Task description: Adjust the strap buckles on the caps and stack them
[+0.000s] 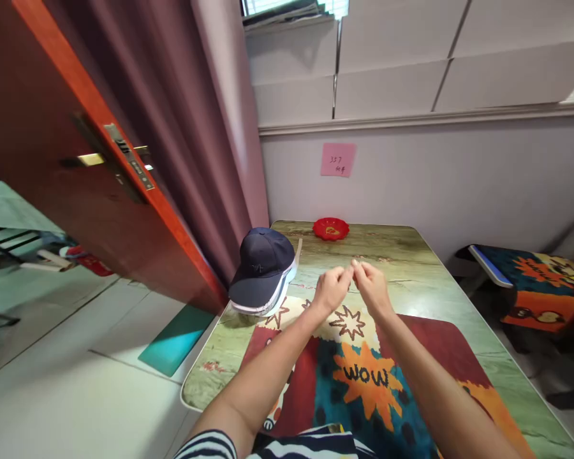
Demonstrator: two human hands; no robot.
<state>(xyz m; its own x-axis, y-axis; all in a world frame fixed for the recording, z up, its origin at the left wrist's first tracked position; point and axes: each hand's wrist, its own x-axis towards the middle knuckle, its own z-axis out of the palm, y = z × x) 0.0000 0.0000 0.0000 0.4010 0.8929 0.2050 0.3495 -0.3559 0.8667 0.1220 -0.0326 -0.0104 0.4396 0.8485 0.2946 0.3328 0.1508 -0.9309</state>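
Both forearms reach out over the table, with the hands raised above the far edge of a colourful mat (370,376). My left hand (333,287) has its fingers curled closed. Beside it, my right hand (372,285) is closed too, and the fingertips of the two hands meet or nearly meet. Whatever may be between the fingers is too small or hidden to make out. To the left of my left hand sits a stack of caps, a dark blue cap (263,261) on top of white ones. A red scalloped dish (331,228) lies beyond the hands.
The wooden-patterned table (402,245) stands against a wall with a pink note (338,159). An open door (124,210) and a curtain (205,115) are at the left. A stool with a patterned cover (536,274) is at the right, and a teal mat (176,339) lies on the floor.
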